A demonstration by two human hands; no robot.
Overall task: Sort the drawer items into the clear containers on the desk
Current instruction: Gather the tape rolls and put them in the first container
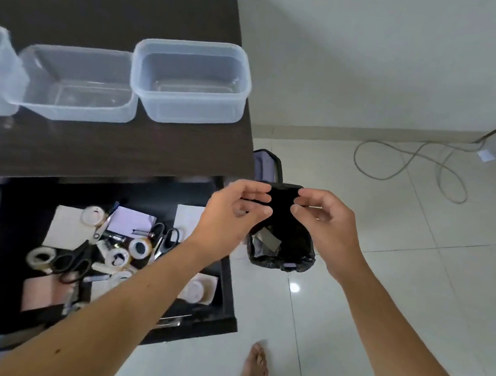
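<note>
Head: 2 hands (281, 210) pinch 1 black item (282, 201); 3 clear containers (191, 82).

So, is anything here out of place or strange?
Yes. Both hands, left hand and right hand, hold a black item over the bin on the floor, away from the clear containers, which hold nothing.
</note>
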